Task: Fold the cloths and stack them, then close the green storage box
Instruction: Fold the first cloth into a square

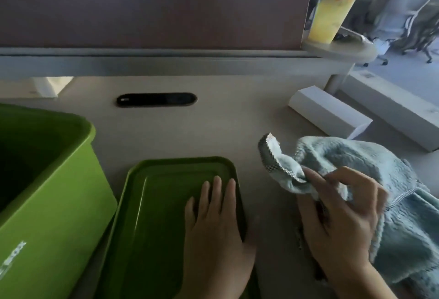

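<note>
Head view: a person works at a tabletop (166, 127).
Left hand (213, 227): lies flat and open on the green lid (154, 215), grip on nothing.
Right hand (339, 215): grip closed, pinching a bunch of the blue cloth (356, 156).
Cloth: crumpled at the right, not folded.
Handling: soft, light, floppy; better to take it by two corners.
Storage box (47, 192): open, at the left.
</note>
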The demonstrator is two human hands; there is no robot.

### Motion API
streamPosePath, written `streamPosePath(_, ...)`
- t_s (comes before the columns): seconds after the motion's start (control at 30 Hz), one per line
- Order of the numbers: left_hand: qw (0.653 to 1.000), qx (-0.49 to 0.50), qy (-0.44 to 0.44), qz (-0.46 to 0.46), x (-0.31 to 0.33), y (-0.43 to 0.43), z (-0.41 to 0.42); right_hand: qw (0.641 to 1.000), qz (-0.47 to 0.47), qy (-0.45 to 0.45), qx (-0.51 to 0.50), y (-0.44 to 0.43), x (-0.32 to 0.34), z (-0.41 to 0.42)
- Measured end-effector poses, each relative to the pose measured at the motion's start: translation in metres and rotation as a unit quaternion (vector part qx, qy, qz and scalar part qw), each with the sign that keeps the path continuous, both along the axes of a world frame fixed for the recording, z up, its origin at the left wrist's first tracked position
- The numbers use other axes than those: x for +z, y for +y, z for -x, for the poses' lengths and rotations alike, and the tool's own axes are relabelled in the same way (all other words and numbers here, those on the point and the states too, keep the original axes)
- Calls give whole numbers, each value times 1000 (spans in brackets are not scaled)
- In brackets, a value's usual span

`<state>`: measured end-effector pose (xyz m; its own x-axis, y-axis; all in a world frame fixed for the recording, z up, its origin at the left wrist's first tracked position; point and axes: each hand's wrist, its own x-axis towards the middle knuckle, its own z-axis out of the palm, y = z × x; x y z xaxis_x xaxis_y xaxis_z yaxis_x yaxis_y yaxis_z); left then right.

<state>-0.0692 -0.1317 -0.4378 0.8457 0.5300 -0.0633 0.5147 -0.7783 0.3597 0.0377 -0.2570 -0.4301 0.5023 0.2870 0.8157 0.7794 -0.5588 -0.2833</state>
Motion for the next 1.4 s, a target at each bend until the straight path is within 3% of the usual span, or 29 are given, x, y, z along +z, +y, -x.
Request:
streamPosePath(0.17, 989, -2, -146, 27, 9, -8, 14, 999, -16, -41, 3, -13, 10, 2)
streamPosePath(0.3, 940, -45, -337, 0, 22, -21, 34, 999, -21, -13, 31, -15, 23, 5)
streamPosePath(0.4, 908, -14, -411, 82, 27, -29, 47, 998, -21, -52, 33, -11, 28, 13)
streamPosePath(0.47, 879, 23, -435, 194, 28, -35, 51, 994, -51, -87, 51, -11, 32, 18)
streamPosePath(0.6, 781, 29, -434, 449, 28, -37, 46, 976, -93, -110, 161, -10, 38, 32)
streamPosePath(0.77, 718, 17, -407, 565, 31, -34, 44, 956, -8, -4, 295, -5, 35, 48)
streamPosePath(0.87, 675, 80, -416, 605, 26, -25, 40, 938, 150, 99, 296, -2, 26, 40)
streamPosePath(0.97, 644, 108, -443, 615, 25, -18, 39, 924, 283, 118, 230, -3, 16, 29)
streamPosePath(1.27, 547, 83, -543, 632, 37, -15, 44, 938, 213, 242, 129, -13, 9, 2)
streamPosePath(1.4, 511, 54, -564, 646, 41, -15, 48, 948, 188, 246, 71, -18, 13, -4)
